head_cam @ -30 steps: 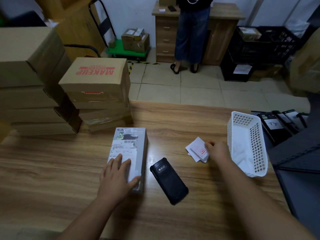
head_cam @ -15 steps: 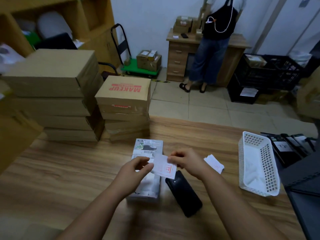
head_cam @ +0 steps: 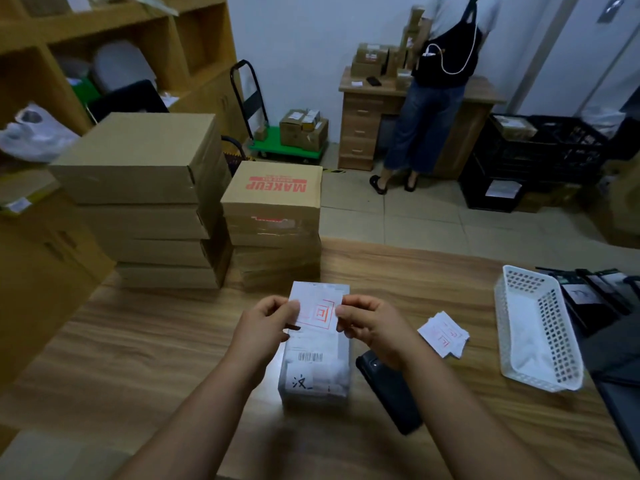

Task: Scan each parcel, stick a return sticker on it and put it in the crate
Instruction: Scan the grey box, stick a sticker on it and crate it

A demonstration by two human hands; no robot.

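Centrally: sticker [head_cam: 317, 312] held above parcel [head_cam: 317, 362], pinched at left edge by left hand [head_cam: 265, 327], at right edge by right hand [head_cam: 367, 323], fingers curled. Parcel flat on table [head_cam: 138, 348]. Scanner [head_cam: 391, 396] just right of parcel. Spare stickers [head_cam: 445, 334] further right, then white basket [head_cam: 540, 327]. Box stacks [head_cam: 207, 209] behind.

Left hand [head_cam: 265, 322] and right hand [head_cam: 367, 322] pinch a return sticker [head_cam: 317, 315] above the parcel [head_cam: 317, 368].

Both forearms are bare to the frame's lower edge, and the hands [head_cam: 266, 327] wear no gloves, rings or watch
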